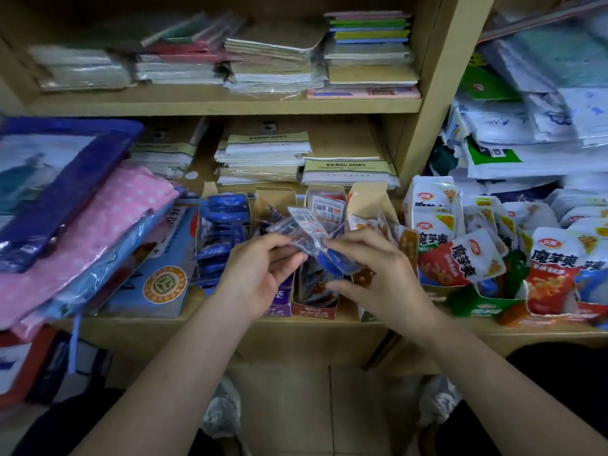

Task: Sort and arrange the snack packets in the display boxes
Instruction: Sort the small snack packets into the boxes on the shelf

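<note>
Both hands are working over the row of display boxes near the shelf's front edge. Left hand (260, 274) is pinching a fanned bunch of small snack packets (304, 230) between thumb and curled fingers, holding it just above the red-fronted box (315, 309). Right hand (381, 274) is gripping a blue packet (340, 263) at the fan's near end, fingers curled over, thumb under (contact partly hidden). Purple-fronted box (279, 307) is sitting just left of the red one, mostly behind the left hand. Box of blue packets (210, 189) is standing further left, orange box (368, 195) to the right. White-and-red packets (467, 258) are lying heaped at right. Notebook stacks (263, 153) are lying behind.
</note>
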